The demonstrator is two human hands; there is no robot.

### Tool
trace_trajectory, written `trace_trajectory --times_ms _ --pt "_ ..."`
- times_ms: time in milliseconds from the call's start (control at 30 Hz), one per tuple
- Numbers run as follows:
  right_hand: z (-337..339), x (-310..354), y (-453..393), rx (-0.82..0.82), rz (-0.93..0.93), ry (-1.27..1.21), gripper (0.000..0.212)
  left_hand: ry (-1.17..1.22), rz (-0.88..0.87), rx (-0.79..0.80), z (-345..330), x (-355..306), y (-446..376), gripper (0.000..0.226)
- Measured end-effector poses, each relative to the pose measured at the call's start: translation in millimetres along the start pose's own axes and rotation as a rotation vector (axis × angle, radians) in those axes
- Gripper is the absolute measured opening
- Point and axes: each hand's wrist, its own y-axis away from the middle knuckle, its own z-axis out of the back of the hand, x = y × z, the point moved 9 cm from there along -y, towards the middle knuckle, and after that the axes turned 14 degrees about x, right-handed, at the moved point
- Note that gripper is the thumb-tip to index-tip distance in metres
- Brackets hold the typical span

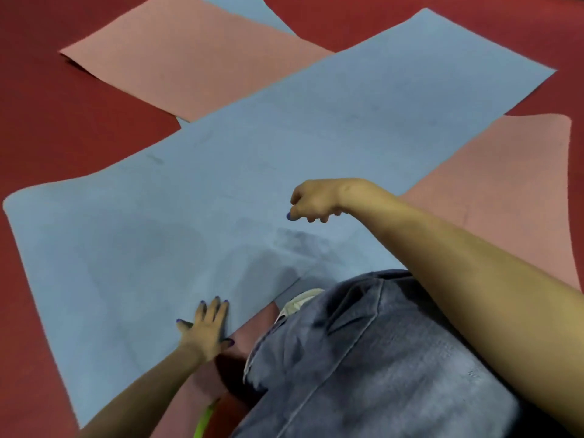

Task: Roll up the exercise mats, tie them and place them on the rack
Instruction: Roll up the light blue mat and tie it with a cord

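Note:
A long blue exercise mat (284, 137) lies unrolled flat on the red floor, running from the lower left to the upper right. My left hand (208, 327) presses flat on its near edge, fingers straight and spread. My right hand (314, 200) hovers above the middle of the mat with its fingers curled and nothing in them. A pink mat (493, 191) lies under the blue one at the right. Another pink mat (183, 55) lies flat at the upper left, on top of a second blue mat (246, 11).
My knee in blue jeans (363, 358) and a light shoe (300, 301) rest at the mat's near edge. A yellow-green strip (202, 422) shows at the bottom edge. Red floor (47, 121) surrounds the mats. No rack is in view.

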Motion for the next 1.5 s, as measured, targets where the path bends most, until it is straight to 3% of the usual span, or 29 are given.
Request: trace_trajectory --times_ms 100,200,333,433,633,700,767,867,967,1067,1100,1233,1300,1433,1500 --pt "-15.8 17.0 -6.0 0.110 0.079 -0.038 0.046 -0.119 -0.087 -0.114 3.6 5.7 5.5 0.107" --pt "-28.7 29.8 -9.9 0.178 0.120 0.003 0.046 -0.067 -0.126 -0.024 -15.7 18.4 -9.0 0.120" --pt "-28.7 29.0 -10.9 0.182 0.107 0.037 0.048 -0.142 -0.210 -0.038 -15.3 13.7 -8.7 0.099" --pt "-22.0 22.4 -9.9 0.151 0.095 0.021 0.048 -0.283 -0.258 -0.089 -12.5 2.3 -0.6 0.096" --pt "-15.6 16.9 -8.9 0.134 0.072 -0.004 0.049 -0.557 -0.624 -0.673 26.7 -39.6 59.0 0.046" --pt "-14.6 19.0 -7.6 0.135 0.073 0.003 0.051 -0.543 -0.657 -0.762 50.8 -31.8 76.2 0.042" --pt "-11.3 21.6 -3.9 0.130 0.080 0.004 0.051 -0.516 -0.567 -0.858 84.6 -14.1 89.5 0.049" --pt "1.4 24.8 5.3 0.086 0.093 -0.013 0.051 -0.567 -0.369 -0.787 117.4 2.5 95.5 0.043" --pt "19.2 27.9 17.3 0.004 0.134 -0.063 0.052 -0.612 -0.257 -0.490 110.8 6.8 88.1 0.044" --pt "30.2 28.1 29.1 -0.048 0.179 -0.113 0.054 -0.517 -0.211 -0.198 95.6 11.3 76.8 0.082" --pt "31.4 24.6 31.6 -0.048 0.187 -0.132 0.053 -0.440 -0.194 -0.193 105.7 10.6 79.1 0.080" --pt "37.5 -13.9 36.9 -0.026 0.228 -0.411 0.046 -0.433 -0.100 -0.227 200.2 -4.8 99.1 0.064" --pt "47.8 -58.7 35.4 -0.150 0.192 -0.577 0.040 -0.459 -0.089 -0.286 263.9 -21.3 122.0 0.056" --pt "23.5 -177.2 0.3 -0.557 0.144 -1.373 0.028 -0.530 -0.092 -0.398 402.3 -85.7 179.4 0.059" --pt "-28.4 -209.7 -25.6 -0.580 0.076 -1.691 0.027 -0.471 -0.140 -0.516 471.8 -132.2 223.6 0.049"
